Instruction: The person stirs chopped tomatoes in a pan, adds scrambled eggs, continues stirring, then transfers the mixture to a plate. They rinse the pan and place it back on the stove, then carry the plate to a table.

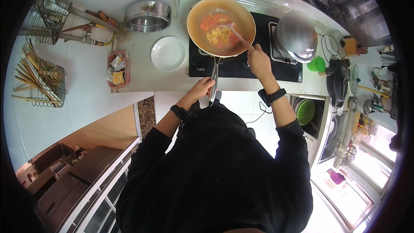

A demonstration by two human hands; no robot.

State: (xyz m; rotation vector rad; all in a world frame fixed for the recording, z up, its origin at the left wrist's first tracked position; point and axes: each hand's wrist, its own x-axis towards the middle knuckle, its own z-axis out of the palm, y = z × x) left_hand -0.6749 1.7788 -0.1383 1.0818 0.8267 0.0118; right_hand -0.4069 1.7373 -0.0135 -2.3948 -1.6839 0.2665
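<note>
My left hand (201,88) grips the metal handle (213,82) of a frying pan (244,9) with a tan inside. The pan sits over the left side of a black glass gas hob (226,68). In my right hand (259,61) is a pale spatula (237,34), its blade down among the food. Red tomato pieces (210,22) and yellow scrambled egg (217,35) lie in the pan, the egg mostly toward the near side. Left of the hob, a white plate (168,54) rests on the worktop with nothing on it.
Behind the plate stands a steel steamer ring (148,16). A pink basket (119,69) with packets is at the counter's left end. On the right burner sits a metal pot (304,55) under a blurred round lid (296,32). A green cup (316,64) stands beside it.
</note>
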